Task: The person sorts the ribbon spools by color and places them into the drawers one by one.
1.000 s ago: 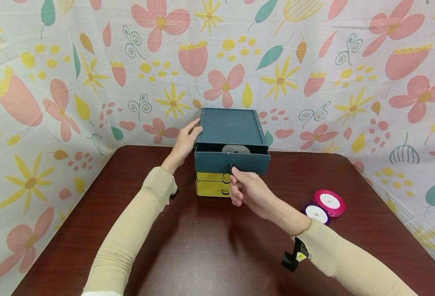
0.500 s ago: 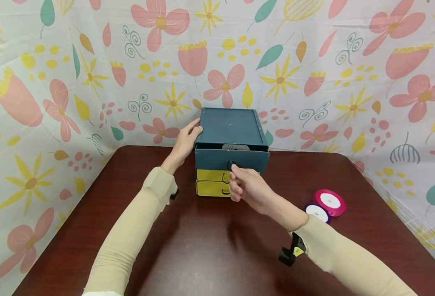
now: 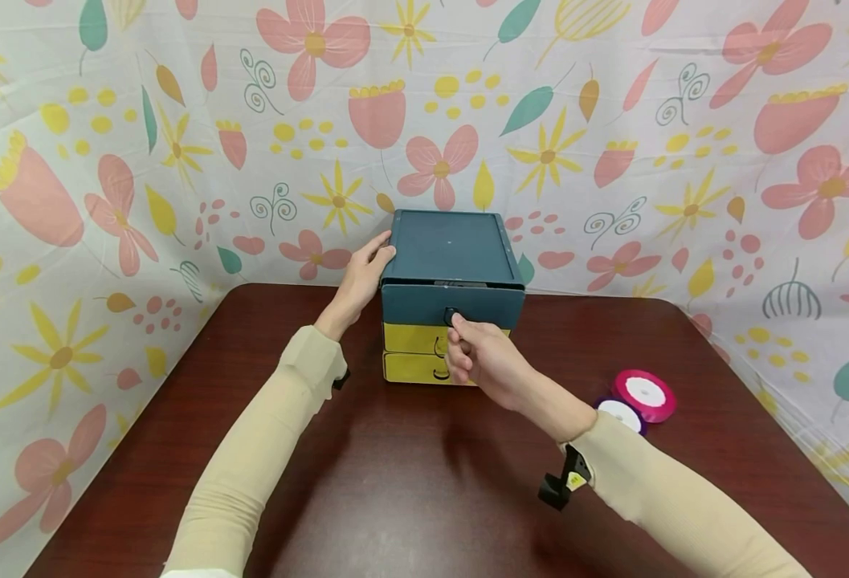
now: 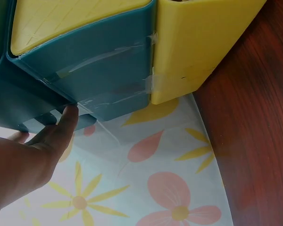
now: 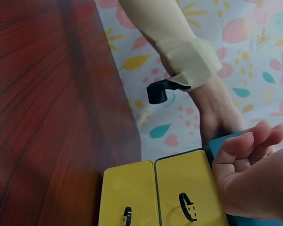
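Note:
A small stacked drawer unit (image 3: 447, 245) stands at the back of the table, with a dark blue top section and two yellow drawers below. Its blue top drawer (image 3: 413, 303) sticks out slightly, leaving a narrow gap under the lid where a grey edge shows. My right hand (image 3: 492, 361) pinches the black loop handle (image 3: 450, 315) on that drawer's front, its other fingers curled below. My left hand (image 3: 357, 285) rests against the unit's upper left side. In the left wrist view, the fingers (image 4: 66, 123) reach along the blue side wall, fairly straight.
On the right of the brown table (image 3: 395, 482) lie a pink ribbon spool (image 3: 644, 393) and a purple ribbon spool (image 3: 621, 414), overlapping. The lower yellow drawers (image 5: 129, 188) carry black loop handles. A floral cloth (image 3: 576, 144) hangs behind and at both sides.
The blue top drawer has slid back into the unit, pushed by my right hand at its handle. The grey disc inside has nearly gone from sight. My left hand has stayed put.

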Demonstrator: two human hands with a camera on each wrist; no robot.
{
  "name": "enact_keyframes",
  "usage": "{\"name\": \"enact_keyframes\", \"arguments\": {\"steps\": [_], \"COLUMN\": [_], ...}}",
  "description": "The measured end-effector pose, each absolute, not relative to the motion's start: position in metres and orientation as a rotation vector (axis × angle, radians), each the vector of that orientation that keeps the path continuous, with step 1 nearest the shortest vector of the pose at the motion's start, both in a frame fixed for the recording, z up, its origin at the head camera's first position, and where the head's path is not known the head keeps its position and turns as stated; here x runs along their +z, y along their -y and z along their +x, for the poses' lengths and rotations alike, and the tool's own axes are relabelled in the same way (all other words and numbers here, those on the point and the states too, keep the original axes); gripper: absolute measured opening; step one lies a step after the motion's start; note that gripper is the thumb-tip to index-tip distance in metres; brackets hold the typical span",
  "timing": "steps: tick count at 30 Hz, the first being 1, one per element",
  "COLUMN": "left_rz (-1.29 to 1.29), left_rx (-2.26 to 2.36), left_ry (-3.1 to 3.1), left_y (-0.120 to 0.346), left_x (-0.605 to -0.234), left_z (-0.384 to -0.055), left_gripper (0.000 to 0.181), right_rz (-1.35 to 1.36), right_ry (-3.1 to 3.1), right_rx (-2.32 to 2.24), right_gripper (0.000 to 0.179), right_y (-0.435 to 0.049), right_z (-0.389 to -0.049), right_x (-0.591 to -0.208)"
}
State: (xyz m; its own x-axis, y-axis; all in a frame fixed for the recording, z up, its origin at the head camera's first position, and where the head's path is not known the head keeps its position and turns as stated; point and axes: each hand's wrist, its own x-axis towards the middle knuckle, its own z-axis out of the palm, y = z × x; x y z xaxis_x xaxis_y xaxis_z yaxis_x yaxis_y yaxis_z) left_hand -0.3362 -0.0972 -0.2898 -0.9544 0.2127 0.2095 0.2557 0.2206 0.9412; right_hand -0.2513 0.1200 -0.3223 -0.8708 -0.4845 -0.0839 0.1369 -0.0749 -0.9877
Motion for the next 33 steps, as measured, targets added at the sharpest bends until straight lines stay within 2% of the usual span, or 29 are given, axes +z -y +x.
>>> {"name": "enact_keyframes", "arguments": {"steps": [17, 24, 33], "left_rz": [-0.464, -0.466, -0.461], "left_rx": [-1.897, -1.950, -1.954], "left_ry": [2.431, 2.413, 2.404], "left_y": [0.095, 0.099, 0.102], "left_x": [-0.290, -0.299, -0.311], "left_z": [-0.337, -0.350, -0.364], "left_gripper": [0.053, 0.054, 0.055], "right_rz": [-0.356, -0.310, -0.184], "right_ry": [-1.805, -1.855, -1.905], "right_rx": [-1.998, -1.966, -1.864], "right_gripper": [0.035, 0.043, 0.038], "right_y": [-0.124, -0.129, -0.135], "right_z": [-0.261, -0.256, -0.256], "right_x": [-0.324, -0.338, -0.361]}}
